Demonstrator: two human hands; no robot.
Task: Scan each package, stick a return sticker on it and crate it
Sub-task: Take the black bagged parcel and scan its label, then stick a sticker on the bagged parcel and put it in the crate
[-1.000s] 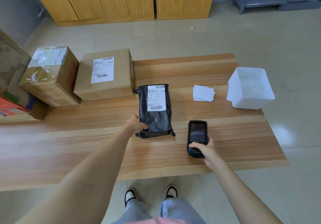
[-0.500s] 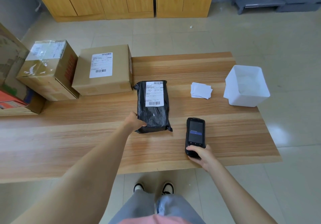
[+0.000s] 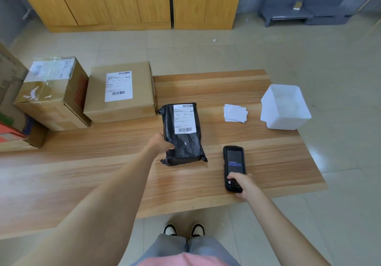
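- Broadly, the wooden counter (image 3: 268, 162) carries everything, with the black package (image 3: 185, 144) lying flat near its middle.
- Left of the black package and touching its far left corner stands a labelled cardboard box (image 3: 119, 92); a taped cardboard box (image 3: 51, 92) stands further left, against the first.
- Well to the right of the black package, at the counter's right edge, sits the white crate (image 3: 288, 123), its opening facing up.
- The black package lies lengthwise away from the person, and its white shipping label (image 3: 184, 118) faces up on the far half.
- The left arm reaches out nearly straight, and the left hand (image 3: 159, 143) grips the package's left edge about halfway along. The thumb lies on top of the wrap; the other fingers are hidden at the edge.
- The right arm is bent less far forward. The right hand (image 3: 243, 183) holds the lower end of the scanner (image 3: 234, 162), its fingers wrapped round the body and its thumb on the keypad.
- The scanner lies on the counter just right of the package's near end, with its screen lit and facing up.
- A small loose stack of white stickers (image 3: 235, 113) lies between the black package and the crate.
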